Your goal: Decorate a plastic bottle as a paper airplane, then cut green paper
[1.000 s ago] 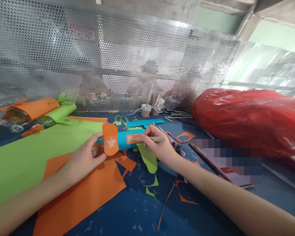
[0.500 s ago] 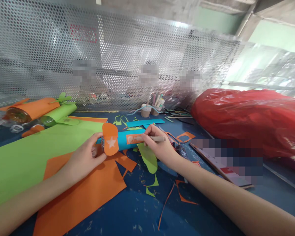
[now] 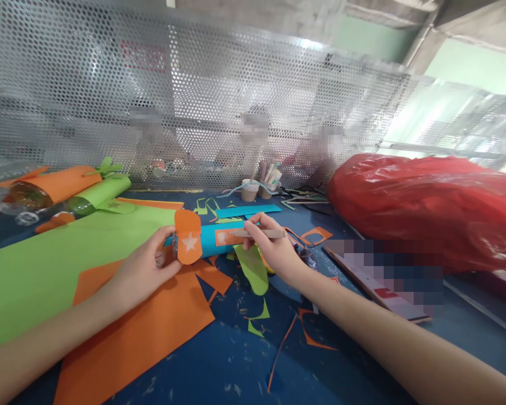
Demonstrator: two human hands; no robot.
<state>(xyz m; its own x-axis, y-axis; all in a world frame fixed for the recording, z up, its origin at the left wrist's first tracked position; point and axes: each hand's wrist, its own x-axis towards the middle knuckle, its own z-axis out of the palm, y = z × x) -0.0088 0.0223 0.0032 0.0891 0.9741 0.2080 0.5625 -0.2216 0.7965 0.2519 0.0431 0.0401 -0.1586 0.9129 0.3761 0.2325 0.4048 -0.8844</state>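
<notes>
My left hand (image 3: 162,256) is closed round the end of a plastic bottle wrapped in blue paper (image 3: 208,242), lying on its side. An orange paper piece with a white star (image 3: 189,239) sits across that end. My right hand (image 3: 272,242) grips a pale brush or pen (image 3: 259,233); which of the two I cannot tell. Its tip rests at an orange rectangle (image 3: 223,237) on the blue paper, beside a whitish mark. A green paper shape with a rounded end (image 3: 253,270) sticks out below the bottle. The bottle's right end is hidden by my right hand.
Orange sheets (image 3: 143,332) and a large green sheet (image 3: 67,264) lie at left. Two paper-wrapped bottles (image 3: 69,184) stand behind. Small cups (image 3: 249,190) with markers are at the back. A red plastic bag (image 3: 417,208) and a flat panel (image 3: 375,281) occupy the right; paper scraps (image 3: 316,332) lie nearer.
The brush or pen has tilted, and its tip has moved slightly left on the orange rectangle. My right hand has turned a little; my left hand keeps its hold.
</notes>
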